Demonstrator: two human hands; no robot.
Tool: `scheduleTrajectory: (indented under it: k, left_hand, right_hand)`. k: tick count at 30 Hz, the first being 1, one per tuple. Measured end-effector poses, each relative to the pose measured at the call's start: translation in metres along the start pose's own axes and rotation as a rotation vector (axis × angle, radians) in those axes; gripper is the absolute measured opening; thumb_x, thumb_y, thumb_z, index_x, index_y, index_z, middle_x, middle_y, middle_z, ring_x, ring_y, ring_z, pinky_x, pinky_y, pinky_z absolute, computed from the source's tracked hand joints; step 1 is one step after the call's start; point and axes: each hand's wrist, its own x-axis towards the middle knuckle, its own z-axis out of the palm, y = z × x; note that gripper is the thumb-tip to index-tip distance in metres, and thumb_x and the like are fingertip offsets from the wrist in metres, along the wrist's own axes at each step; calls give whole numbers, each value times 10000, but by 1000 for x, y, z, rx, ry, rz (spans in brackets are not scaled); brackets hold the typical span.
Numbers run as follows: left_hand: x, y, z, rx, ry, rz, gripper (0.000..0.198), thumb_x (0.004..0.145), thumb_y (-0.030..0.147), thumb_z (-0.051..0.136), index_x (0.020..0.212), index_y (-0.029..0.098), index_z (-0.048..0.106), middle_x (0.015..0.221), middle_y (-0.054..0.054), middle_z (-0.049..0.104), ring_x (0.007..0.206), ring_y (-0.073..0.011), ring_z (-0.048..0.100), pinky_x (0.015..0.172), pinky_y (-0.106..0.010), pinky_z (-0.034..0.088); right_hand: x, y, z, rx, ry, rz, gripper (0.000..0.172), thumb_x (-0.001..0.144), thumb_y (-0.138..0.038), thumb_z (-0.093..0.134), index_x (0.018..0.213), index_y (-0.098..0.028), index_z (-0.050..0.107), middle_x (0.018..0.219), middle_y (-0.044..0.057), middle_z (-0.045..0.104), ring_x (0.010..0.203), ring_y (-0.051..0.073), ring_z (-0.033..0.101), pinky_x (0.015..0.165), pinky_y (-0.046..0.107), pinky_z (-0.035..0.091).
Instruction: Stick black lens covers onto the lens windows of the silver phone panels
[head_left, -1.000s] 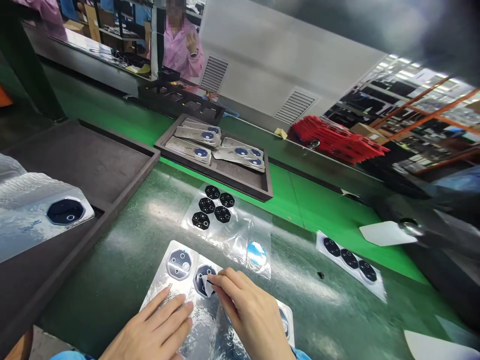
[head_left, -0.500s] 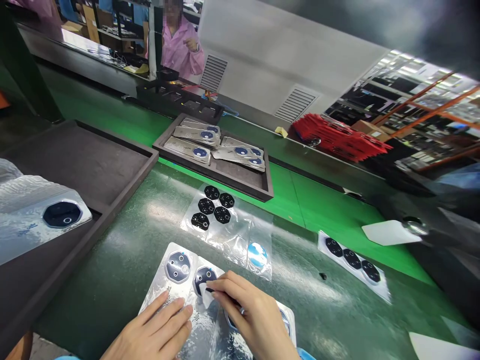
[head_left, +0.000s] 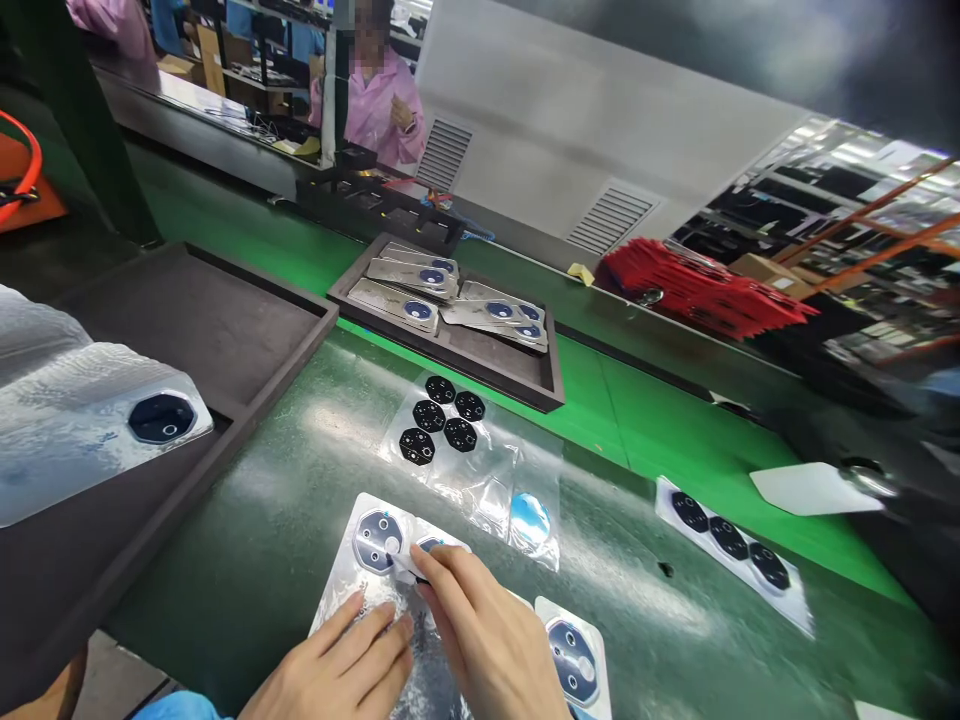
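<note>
A silver phone back cover (head_left: 339, 572), with a dark octagonal camera plate (head_left: 378, 541), lies on the green bench under my hands. My left hand (head_left: 337, 660) rests with fingers outstretched on its filmed surface, pressing from above. My right hand (head_left: 487, 625) pinches a small white wipe (head_left: 403, 567) at the lower right edge of that camera plate. Something dark shows by the fingertips, too small to name. A second cover (head_left: 429, 528) lies alongside, mostly hidden by my right hand. Another cover (head_left: 574, 655) shows to the right of that hand.
Film-wrapped covers (head_left: 90, 410) sit at left on a dark tray (head_left: 285, 370). A second tray (head_left: 551, 380) at the back holds several covers. Black octagonal stickers (head_left: 429, 416) on clear film and a white strip (head_left: 787, 600) lie on the bench. A co-worker (head_left: 379, 105) stands beyond.
My right hand has moved the wipe from the second cover's camera plate left to the first one's. My left hand stays on the cover. The whole view has shifted slightly.
</note>
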Motion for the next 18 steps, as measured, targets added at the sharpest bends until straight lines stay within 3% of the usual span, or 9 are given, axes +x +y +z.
scheduleTrajectory:
  k: [2,6,10,14,18]
  left_hand:
    - [-1,0,0,-7,-20,-5,406,1068,335,334,1064,163,701,1095,28,756,1067,-149,655,1084,-299,388]
    - [-7,2,9,-54,62,-61,351,1041,373,416,1062,163,697,1084,25,752,1073,-155,647,1127,-306,344]
    - [-11,4,15,-74,76,-68,347,1031,399,439,1053,163,693,1074,20,747,1057,-149,647,1142,-297,319]
    - [-13,3,17,-68,66,-63,356,1031,410,436,1051,164,692,1078,17,739,1064,-150,640,1163,-310,295]
    - [-14,4,20,-51,84,-59,363,1050,353,391,1023,165,701,1061,20,738,1058,-150,644,1179,-319,280]
  right_hand:
    - [1,-1,5,-49,29,-34,340,1049,-179,303,1147,-117,623,946,116,689,748,167,680,583,236,524]
    - [7,-3,1,-84,42,-170,365,1040,-113,289,1107,-104,648,987,133,698,801,177,664,679,275,525]
    - [16,-5,-4,-119,36,-289,487,1050,-113,206,1003,-109,691,954,114,724,776,177,644,668,300,494]
    - [18,-5,-3,-135,-1,-326,580,1052,-121,141,946,-118,711,971,105,734,776,178,631,674,317,470]
    - [14,-3,2,-149,14,-307,552,1046,-96,176,934,-125,716,967,100,739,795,179,622,675,317,452]
